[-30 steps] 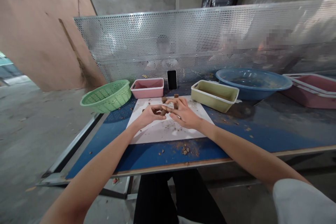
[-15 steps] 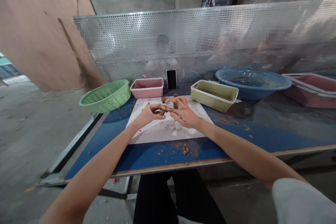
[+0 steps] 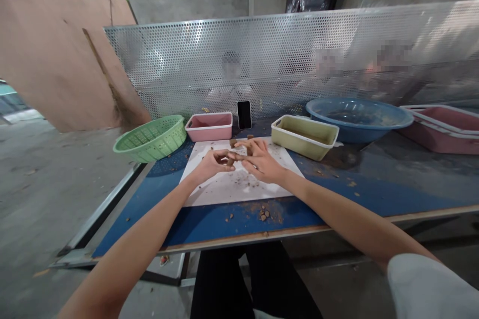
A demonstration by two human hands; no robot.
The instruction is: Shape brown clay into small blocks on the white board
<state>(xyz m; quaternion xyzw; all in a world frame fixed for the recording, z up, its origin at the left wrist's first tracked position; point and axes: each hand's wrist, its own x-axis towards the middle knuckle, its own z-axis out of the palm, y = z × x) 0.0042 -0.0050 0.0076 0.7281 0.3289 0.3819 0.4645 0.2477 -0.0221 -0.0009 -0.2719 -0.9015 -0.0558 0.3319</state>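
My left hand (image 3: 211, 164) is curled over the white sheet (image 3: 209, 194), with a small brown lump that looks like clay (image 3: 231, 161) between thumb and fingers. From the right, my right hand (image 3: 264, 163) reaches across with fingers stretched and apart; its fingertips meet the lump or the left fingertips, and which one is hard to tell. Just beyond the hands stand brown clay-like blocks, one at the left (image 3: 233, 143) and another partly covered by the right fingers (image 3: 250, 137). Brown crumbs are scattered over the sheet.
Along the back stand a green basket (image 3: 149, 140), a pink bin (image 3: 209, 133), an upright phone (image 3: 244, 114), a yellow-green bin (image 3: 303, 143), a blue basin (image 3: 359, 122) and pink bins (image 3: 441, 134). Behind them rises a perforated metal panel (image 3: 269, 55). Crumbs (image 3: 264, 214) lie near the blue table's front edge.
Both hands stay in nearly the same place, with the lump still in the left fingers. The view has shifted very slightly.
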